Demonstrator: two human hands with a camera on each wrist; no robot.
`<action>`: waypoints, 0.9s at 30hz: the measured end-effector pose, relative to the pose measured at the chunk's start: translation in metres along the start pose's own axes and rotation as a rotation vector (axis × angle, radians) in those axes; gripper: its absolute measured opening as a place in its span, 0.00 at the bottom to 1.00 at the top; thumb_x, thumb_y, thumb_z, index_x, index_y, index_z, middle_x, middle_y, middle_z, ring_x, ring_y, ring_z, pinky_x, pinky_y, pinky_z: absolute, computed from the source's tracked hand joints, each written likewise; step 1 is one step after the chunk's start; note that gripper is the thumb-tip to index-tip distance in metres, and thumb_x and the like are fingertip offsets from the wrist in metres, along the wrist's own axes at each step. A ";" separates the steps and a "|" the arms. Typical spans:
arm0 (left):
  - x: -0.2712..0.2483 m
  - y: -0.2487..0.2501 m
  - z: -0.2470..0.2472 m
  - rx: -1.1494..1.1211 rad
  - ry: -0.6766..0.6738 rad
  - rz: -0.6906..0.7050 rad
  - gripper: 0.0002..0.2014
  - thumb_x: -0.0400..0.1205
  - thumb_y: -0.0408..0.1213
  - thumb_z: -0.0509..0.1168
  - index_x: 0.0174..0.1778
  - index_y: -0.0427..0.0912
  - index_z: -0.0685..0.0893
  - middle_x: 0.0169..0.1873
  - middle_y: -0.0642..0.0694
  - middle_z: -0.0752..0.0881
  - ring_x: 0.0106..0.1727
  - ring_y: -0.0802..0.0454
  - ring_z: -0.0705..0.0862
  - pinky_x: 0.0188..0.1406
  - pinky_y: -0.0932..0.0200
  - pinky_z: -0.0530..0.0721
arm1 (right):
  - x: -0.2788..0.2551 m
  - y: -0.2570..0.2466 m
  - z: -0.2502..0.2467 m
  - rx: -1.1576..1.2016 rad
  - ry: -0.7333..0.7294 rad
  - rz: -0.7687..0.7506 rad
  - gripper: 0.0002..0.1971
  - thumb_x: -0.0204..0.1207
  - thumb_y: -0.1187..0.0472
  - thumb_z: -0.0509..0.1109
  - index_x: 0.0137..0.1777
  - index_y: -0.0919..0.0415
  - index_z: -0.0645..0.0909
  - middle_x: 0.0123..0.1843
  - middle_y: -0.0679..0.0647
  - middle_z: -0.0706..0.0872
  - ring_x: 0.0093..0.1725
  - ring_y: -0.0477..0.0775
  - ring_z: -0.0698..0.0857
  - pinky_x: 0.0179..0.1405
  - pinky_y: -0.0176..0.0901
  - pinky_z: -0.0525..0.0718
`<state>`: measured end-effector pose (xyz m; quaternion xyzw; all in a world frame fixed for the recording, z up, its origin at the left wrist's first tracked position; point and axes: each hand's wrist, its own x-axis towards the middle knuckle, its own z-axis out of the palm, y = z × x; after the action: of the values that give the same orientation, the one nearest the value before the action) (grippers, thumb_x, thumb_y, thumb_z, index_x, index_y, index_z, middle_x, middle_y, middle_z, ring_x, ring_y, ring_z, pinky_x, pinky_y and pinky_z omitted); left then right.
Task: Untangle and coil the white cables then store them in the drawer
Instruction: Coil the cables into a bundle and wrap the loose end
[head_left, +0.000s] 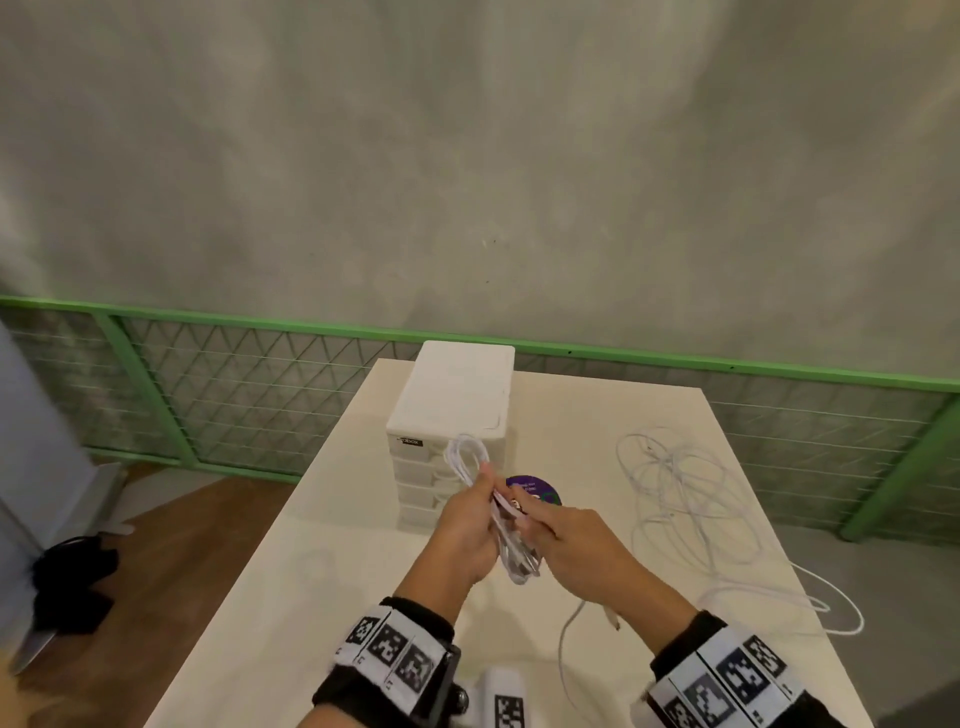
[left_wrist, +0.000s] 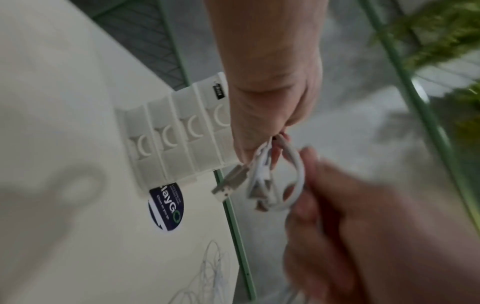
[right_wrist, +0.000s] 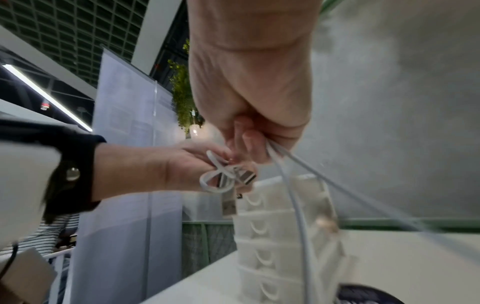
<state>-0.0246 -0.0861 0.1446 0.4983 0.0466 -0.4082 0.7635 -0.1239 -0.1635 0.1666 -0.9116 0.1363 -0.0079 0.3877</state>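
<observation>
Both hands sit closest, wrists strapped with black-and-white marker bands. Left hand (head_left: 467, 525) has its fingers clenched around a coiled white cable (head_left: 470, 460), thin smooth loops with a metal USB plug (left_wrist: 223, 188) poking out. Right hand (head_left: 574, 540) pinches the loose strands of that same bundle; its fingertips are hidden behind the loops. Just behind the hands stands a white plastic drawer unit (head_left: 452, 400) with crescent handles, its black label too blurry to read. A round purple sticker (head_left: 535, 488) beside the unit is half covered. Right of the unit, the tangled cables (head_left: 685, 499) sprawl on the surface (head_left: 311, 571).
</observation>
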 end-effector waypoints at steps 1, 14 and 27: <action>0.001 0.001 -0.002 -0.094 0.011 -0.002 0.22 0.86 0.45 0.53 0.30 0.36 0.74 0.22 0.42 0.82 0.23 0.51 0.84 0.24 0.59 0.85 | -0.004 0.011 0.000 0.013 0.035 -0.019 0.22 0.84 0.59 0.57 0.74 0.37 0.62 0.58 0.44 0.84 0.58 0.51 0.83 0.53 0.31 0.78; 0.011 0.002 -0.049 -0.557 0.066 -0.081 0.22 0.89 0.40 0.48 0.27 0.43 0.64 0.08 0.51 0.66 0.08 0.57 0.64 0.14 0.70 0.74 | -0.017 0.059 0.032 -0.490 0.052 0.067 0.42 0.67 0.29 0.25 0.73 0.38 0.68 0.54 0.49 0.88 0.53 0.55 0.85 0.44 0.46 0.78; 0.018 0.014 -0.067 0.178 0.181 0.133 0.21 0.86 0.49 0.54 0.28 0.43 0.68 0.08 0.56 0.63 0.09 0.61 0.62 0.26 0.58 0.66 | -0.024 -0.022 0.073 -0.877 -0.106 -0.133 0.14 0.63 0.43 0.74 0.44 0.50 0.86 0.29 0.49 0.85 0.25 0.52 0.85 0.20 0.40 0.40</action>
<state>0.0191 -0.0405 0.1123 0.6009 0.0458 -0.3123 0.7343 -0.1328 -0.0914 0.1329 -0.9958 0.0476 0.0724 -0.0306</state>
